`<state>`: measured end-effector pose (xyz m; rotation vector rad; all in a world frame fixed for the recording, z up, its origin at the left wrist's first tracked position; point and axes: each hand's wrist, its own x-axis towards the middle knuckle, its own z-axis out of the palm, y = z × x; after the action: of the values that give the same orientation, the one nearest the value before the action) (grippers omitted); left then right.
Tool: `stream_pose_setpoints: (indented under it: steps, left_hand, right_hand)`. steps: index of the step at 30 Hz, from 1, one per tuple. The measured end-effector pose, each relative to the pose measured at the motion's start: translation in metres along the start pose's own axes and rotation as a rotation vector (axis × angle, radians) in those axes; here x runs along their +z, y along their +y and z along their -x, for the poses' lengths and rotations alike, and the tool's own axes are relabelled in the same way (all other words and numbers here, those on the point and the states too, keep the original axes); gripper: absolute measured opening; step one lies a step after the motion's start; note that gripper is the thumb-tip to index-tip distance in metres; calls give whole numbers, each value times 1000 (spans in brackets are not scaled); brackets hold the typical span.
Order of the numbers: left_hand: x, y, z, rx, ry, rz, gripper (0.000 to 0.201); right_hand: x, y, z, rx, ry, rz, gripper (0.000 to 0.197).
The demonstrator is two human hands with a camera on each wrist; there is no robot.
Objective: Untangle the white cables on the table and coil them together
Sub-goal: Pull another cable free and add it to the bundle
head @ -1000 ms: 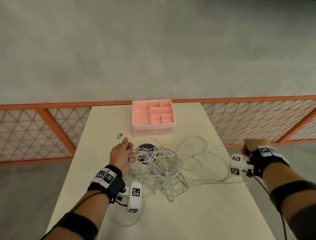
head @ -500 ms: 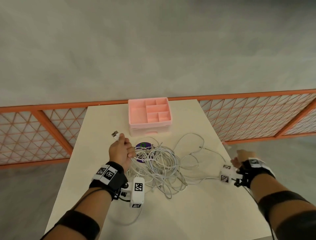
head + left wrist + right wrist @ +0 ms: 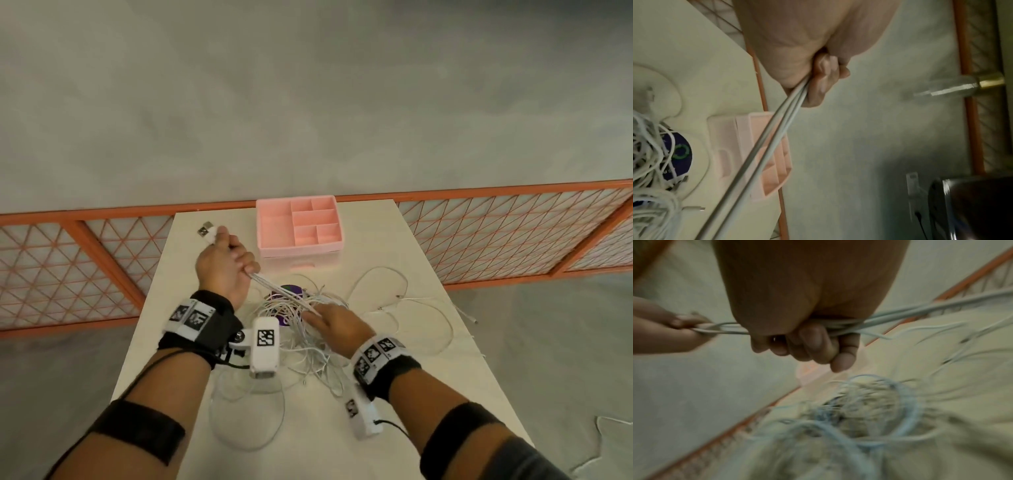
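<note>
A tangle of white cables [image 3: 301, 329] lies in the middle of the pale table [image 3: 383, 404]. My left hand [image 3: 226, 267] is raised above the table's left side and grips a bundle of cable strands [image 3: 764, 155], with a USB plug [image 3: 205, 230] sticking out above the fist. The strands run taut down to my right hand [image 3: 334, 323], which grips them over the tangle; its curled fingers [image 3: 813, 344] wrap the cables [image 3: 900, 313]. Loose loops [image 3: 411, 308] spread to the right and another loop [image 3: 246, 418] lies near the front.
A pink compartment tray [image 3: 299, 226] stands at the table's far edge, behind the cables. A purple round disc [image 3: 287, 291] lies under the tangle. An orange lattice fence [image 3: 513, 233] runs behind the table. One cable end [image 3: 471, 318] reaches the right edge.
My right hand came in from the table's right edge to the tangle and took hold of the strands. My left hand lifted its bundle higher and farther away, pulling the strands taut.
</note>
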<state>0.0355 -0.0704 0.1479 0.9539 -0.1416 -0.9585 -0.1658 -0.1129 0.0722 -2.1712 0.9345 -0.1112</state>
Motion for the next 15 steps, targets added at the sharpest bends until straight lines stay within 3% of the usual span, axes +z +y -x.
stream_pose_setpoints:
  steps: [5,10,15]
  left_hand:
    - [-30,13,-13,4,80,37,44]
    - [-44,5,-16,-2,117,44,44]
    - [-54,3,-13,-252,-51,-150,44]
  right_hand:
    - [-29,91,30,239,-33,247,48]
    - [-62,165,69,488,11,381,35]
    - [-105,215,107,722,157,552,38]
